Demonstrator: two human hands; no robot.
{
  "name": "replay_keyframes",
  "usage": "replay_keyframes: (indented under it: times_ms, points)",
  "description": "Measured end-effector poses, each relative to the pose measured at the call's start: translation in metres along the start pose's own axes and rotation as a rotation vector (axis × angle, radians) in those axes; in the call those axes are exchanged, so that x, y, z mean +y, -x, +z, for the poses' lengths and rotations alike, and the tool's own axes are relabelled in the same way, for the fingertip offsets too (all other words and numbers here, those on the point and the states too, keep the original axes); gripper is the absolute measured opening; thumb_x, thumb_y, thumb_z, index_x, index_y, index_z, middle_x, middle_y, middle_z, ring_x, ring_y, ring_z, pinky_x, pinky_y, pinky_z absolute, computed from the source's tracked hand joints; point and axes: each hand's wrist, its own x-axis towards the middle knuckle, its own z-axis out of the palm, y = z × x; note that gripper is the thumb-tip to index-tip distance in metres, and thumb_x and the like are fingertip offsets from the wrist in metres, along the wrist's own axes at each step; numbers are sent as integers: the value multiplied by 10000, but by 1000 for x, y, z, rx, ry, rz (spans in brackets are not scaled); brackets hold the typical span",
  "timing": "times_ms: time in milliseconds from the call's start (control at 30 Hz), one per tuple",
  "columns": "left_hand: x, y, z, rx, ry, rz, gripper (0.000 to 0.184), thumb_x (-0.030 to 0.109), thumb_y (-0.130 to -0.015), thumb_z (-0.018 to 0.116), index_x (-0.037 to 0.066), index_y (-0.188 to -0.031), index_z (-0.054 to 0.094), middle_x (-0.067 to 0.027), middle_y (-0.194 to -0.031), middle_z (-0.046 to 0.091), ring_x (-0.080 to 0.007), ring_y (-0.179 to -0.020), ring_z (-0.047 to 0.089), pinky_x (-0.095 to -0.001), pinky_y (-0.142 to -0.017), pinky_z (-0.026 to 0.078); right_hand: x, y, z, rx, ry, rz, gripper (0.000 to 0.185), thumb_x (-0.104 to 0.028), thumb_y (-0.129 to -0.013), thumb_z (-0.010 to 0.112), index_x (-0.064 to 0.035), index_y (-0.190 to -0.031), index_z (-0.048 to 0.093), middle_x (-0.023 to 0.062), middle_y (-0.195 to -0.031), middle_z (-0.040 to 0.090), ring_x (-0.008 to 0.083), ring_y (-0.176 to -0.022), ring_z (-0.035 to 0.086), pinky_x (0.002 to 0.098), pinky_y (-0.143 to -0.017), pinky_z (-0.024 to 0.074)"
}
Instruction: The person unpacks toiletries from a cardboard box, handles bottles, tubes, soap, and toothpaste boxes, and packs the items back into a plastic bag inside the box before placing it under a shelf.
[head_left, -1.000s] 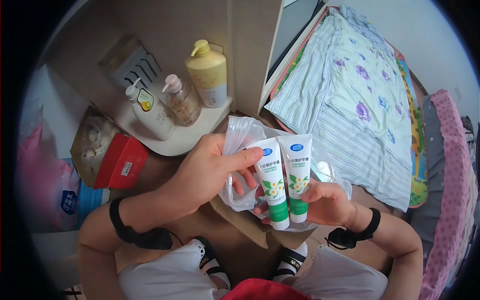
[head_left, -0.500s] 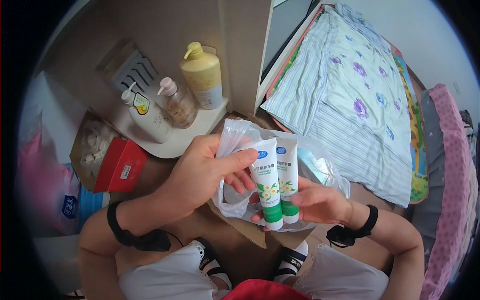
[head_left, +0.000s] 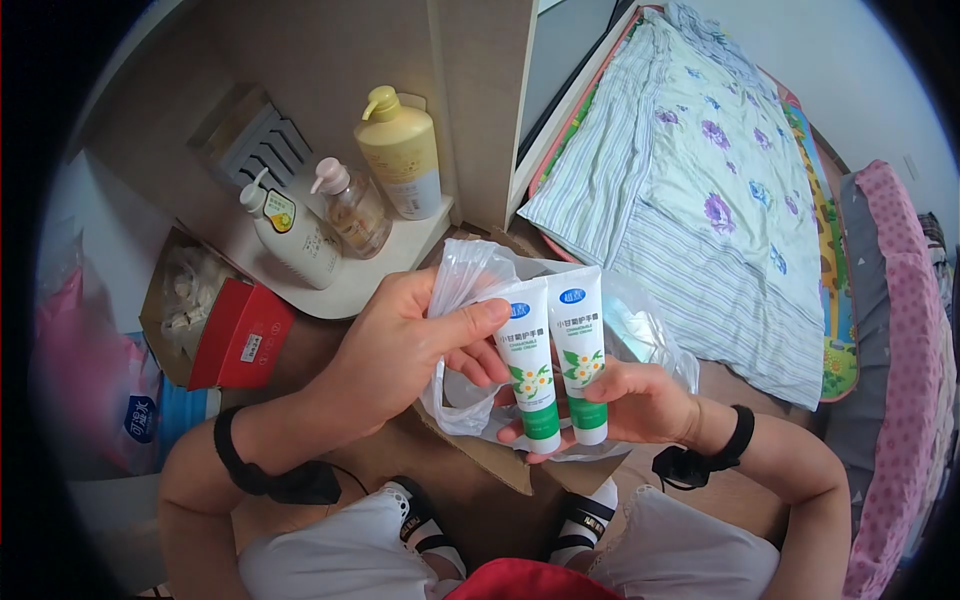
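Observation:
Two white hand cream tubes with green lower bands and daisy prints are held upright, side by side. My left hand (head_left: 420,330) pinches the upper edge of the left hand cream tube (head_left: 528,370), its thumb on the front, and bunched translucent plastic bag (head_left: 475,265) is also in its grip. My right hand (head_left: 645,400) is closed on the right hand cream tube (head_left: 580,350), thumb on its lower front; its fingertips pass behind the lower end of the left tube. The bag spreads open behind the tubes, with a pale, shiny item inside that I cannot make out.
An open cardboard box (head_left: 475,460) stands below my hands. On the shelf (head_left: 330,290) at left are a yellow pump bottle (head_left: 400,155), a clear pump bottle (head_left: 355,215) and a white pump bottle (head_left: 295,240). A red box (head_left: 245,335) sits lower left; a flowered quilt (head_left: 690,200) lies at right.
The right hand cream tube has shifted slightly right and apart from the left one, uncovering its printed label. Both tubes have tilted a little; the hands keep their hold.

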Motion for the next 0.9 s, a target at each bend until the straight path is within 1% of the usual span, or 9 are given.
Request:
replay_keyframes:
  times_ms: [133, 200, 233, 300, 400, 500, 633, 900]
  points:
    - [1, 1, 2, 2, 2, -4, 273, 211, -1009, 613, -43, -1108, 627, -128, -940, 694, -189, -779, 712, -293, -672, 577, 0, 1, 0, -7, 10, -2, 684, -215, -924, 532, -36, -1539, 295, 197, -1502, 438, 388, -1336, 508, 466, -1067, 468]
    - [2, 1, 2, 6, -3, -9, 274, 211, -1008, 615, -44, -1108, 625, -130, -936, 695, -191, -780, 713, -294, -672, 577, 0, 1, 4, 44, 13, 0, 705, -210, -895, 540, -17, -1528, 298, 218, -1475, 458, 431, -1341, 489, 543, -1091, 420]
    - [2, 1, 2, 4, 4, -12, 268, 210, -1007, 617, -42, -1097, 635, -123, -930, 698, -170, -768, 705, -278, -671, 570, 0, 1, 6, 69, 16, 1, 715, -207, -881, 543, -8, -1523, 299, 228, -1462, 468, 453, -1344, 479, 581, -1103, 395]
    - [1, 1, 2, 2, 17, -17, 259, 208, -1005, 621, -39, -1077, 653, -108, -917, 706, -128, -745, 688, -248, -669, 557, 1, 1, 5, 67, 15, 5, 714, -211, -881, 545, -5, -1520, 304, 225, -1458, 473, 451, -1345, 479, 581, -1103, 396]
    - [2, 1, 3, -5, 28, -10, 261, 209, -1003, 622, -40, -1071, 658, -107, -921, 706, -126, -746, 686, -248, -669, 557, 0, 1, 5, 60, 31, 10, 712, -216, -880, 548, -3, -1516, 311, 223, -1456, 477, 448, -1344, 480, 580, -1101, 397]
    - [0, 1, 2, -12, 5, -10, 266, 202, -1009, 612, -47, -1105, 626, -133, -935, 696, -184, -786, 713, -294, -680, 579, 0, 1, 5, 54, 49, 14, 711, -218, -877, 554, -2, -1512, 318, 226, -1458, 474, 447, -1346, 478, 578, -1098, 399]
    - [1, 1, 2, -12, -3, -9, 264, 199, -1012, 606, -46, -1108, 624, -132, -937, 697, -178, -788, 710, -291, -689, 578, 1, 0, 3, 38, 60, 9, 718, -222, -874, 565, 1, -1512, 323, 231, -1465, 467, 441, -1335, 489, 568, -1092, 406]
    - [-1, 1, 1, 4, -21, -18, 267, 205, -1018, 594, -37, -1132, 614, -120, -930, 697, -166, -784, 706, -274, -694, 566, 1, -2, 1, 43, 103, 25, 726, -247, -882, 580, -7, -1517, 321, 228, -1475, 462, 415, -1290, 529, 518, -1072, 437]
